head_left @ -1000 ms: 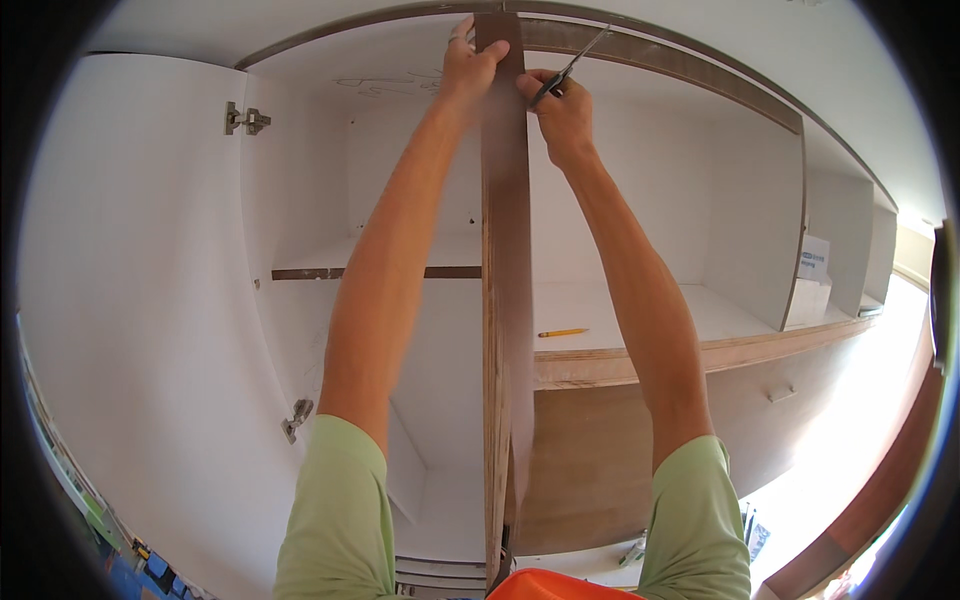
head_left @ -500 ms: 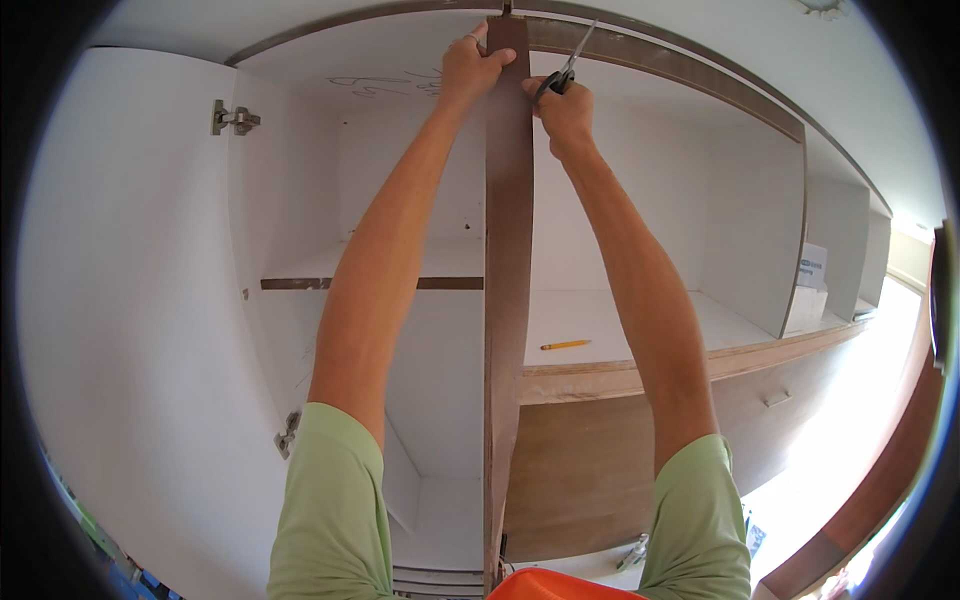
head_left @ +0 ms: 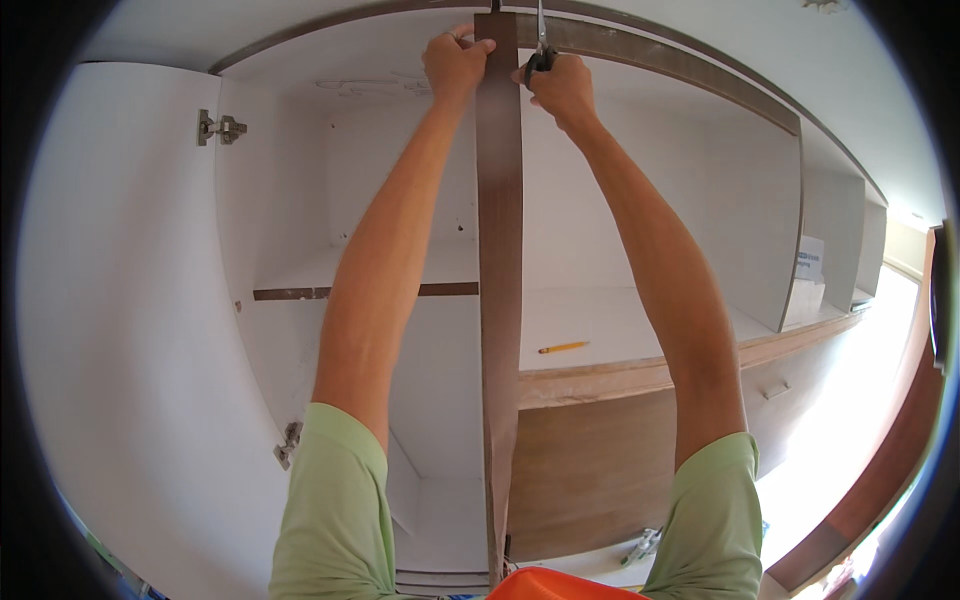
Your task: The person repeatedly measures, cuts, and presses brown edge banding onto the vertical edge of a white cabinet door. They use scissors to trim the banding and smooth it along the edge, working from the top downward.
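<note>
A long dark-brown strip (head_left: 500,200) hangs upright down the middle of the cabinet front, its top end close under the ceiling. My left hand (head_left: 457,64) is closed on its left edge near the top, with the thumb on the front face and the fingers partly hidden behind. My right hand (head_left: 566,88) grips a pair of scissors (head_left: 541,60) by the black handles, just right of the strip's top. The blades point straight up, beside the dark rail (head_left: 650,60). Fingertips of the right hand reach the strip's right edge.
At left a white cabinet door (head_left: 130,300) stands swung out on metal hinges (head_left: 221,128). Behind my left forearm runs a brown-edged shelf (head_left: 445,289). A yellow pencil (head_left: 564,347) lies in the right compartment. A small white box (head_left: 805,300) stands farther right.
The scissors have swung from slanting right to upright, and my right hand has turned with them. My left hand keeps its hold on the strip. The whole view has shifted slightly.
</note>
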Available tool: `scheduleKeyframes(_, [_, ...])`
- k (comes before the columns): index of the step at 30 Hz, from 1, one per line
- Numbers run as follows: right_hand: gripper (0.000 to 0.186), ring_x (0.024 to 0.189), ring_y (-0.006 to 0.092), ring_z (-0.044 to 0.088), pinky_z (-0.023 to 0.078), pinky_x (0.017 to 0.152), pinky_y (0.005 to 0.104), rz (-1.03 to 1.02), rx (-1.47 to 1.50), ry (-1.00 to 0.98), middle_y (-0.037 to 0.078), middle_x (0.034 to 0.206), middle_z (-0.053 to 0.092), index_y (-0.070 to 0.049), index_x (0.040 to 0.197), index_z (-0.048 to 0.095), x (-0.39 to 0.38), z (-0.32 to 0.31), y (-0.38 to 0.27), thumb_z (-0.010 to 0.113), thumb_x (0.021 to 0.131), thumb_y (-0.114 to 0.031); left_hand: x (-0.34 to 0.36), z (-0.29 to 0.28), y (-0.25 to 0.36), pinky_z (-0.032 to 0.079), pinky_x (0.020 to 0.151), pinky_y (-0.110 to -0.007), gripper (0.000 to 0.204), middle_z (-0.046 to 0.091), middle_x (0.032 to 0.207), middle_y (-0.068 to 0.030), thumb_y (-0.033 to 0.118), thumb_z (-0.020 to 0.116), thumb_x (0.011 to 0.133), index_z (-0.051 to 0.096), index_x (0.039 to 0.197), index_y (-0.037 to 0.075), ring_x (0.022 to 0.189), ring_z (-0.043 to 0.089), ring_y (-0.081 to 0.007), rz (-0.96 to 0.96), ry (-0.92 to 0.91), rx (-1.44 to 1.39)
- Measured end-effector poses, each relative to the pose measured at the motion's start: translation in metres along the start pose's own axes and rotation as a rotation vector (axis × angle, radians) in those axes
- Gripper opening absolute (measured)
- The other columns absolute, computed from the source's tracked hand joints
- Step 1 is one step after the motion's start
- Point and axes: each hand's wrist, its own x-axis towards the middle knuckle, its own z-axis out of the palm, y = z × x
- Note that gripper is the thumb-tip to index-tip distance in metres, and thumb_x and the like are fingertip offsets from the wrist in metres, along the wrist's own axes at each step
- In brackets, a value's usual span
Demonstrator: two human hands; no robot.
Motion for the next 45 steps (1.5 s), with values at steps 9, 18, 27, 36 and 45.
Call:
scheduleKeyframes(9, [0.015, 0.058, 0.0175, 0.065, 0.05, 0.058, 0.0347, -0.014, 0.251, 0.046, 0.007, 0.065, 0.067, -0.004, 0.079, 0.075, -0.004, 0.009, 0.004, 0.071, 0.082, -0.018, -0.006, -0.001, 0.009, 0.052, 0.07, -0.029, 0.041, 0.069, 0.085, -0.0046, 0.007, 0.079, 0.082, 0.07, 0.121, -0.003, 0.076, 0.064, -0.0131, -0.132, 0.011, -0.222])
scheduleKeyframes(18, [0.015, 0.065, 0.0185, 0.067, 0.053, 0.062, 0.0331, -0.043, 0.256, 0.237, 0.01, 0.074, 0.071, -0.002, 0.088, 0.077, 0.001, 0.028, 0.008, 0.074, 0.084, -0.016, -0.007, -0.002, 0.016, 0.05, 0.069, -0.03, 0.039, 0.066, 0.082, -0.0025, 0.005, 0.077, 0.082, 0.07, 0.12, -0.001, 0.073, 0.061, -0.0125, -0.159, 0.022, -0.223])
scheduleKeyframes(27, [0.016, 0.062, 0.0155, 0.067, 0.055, 0.058, 0.0297, -0.032, 0.34, 0.155, 0.01, 0.075, 0.071, 0.003, 0.09, 0.077, 0.009, 0.025, 0.011, 0.076, 0.085, -0.012, -0.009, 0.028, 0.005, 0.05, 0.088, -0.04, 0.049, 0.067, 0.102, -0.0138, 0.019, 0.077, 0.079, 0.067, 0.121, -0.003, 0.1, 0.065, -0.0266, 0.107, 0.231, 0.098])
scheduleKeyframes(36, [0.021, 0.063, 0.0173, 0.067, 0.053, 0.06, 0.0319, -0.005, 0.337, 0.062, 0.01, 0.072, 0.07, 0.001, 0.088, 0.076, 0.005, 0.012, 0.005, 0.075, 0.086, -0.02, -0.006, 0.029, 0.009, 0.05, 0.098, -0.04, 0.064, 0.063, 0.129, -0.0216, 0.021, 0.081, 0.082, 0.056, 0.136, -0.004, 0.119, 0.062, -0.0297, -0.07, 0.086, -0.149])
scheduleKeyframes(45, [0.073, 0.088, 0.0381, 0.068, 0.051, 0.08, 0.0454, 0.094, -0.558, -0.48, 0.018, 0.084, 0.071, -0.003, 0.085, 0.068, -0.074, -0.088, 0.123, 0.05, 0.092, -0.073, -0.006, 0.027, 0.014, 0.05, 0.1, -0.039, 0.067, 0.061, 0.132, -0.0243, 0.021, 0.081, 0.082, 0.054, 0.138, -0.003, 0.121, 0.061, -0.0322, -0.073, 0.104, -0.056])
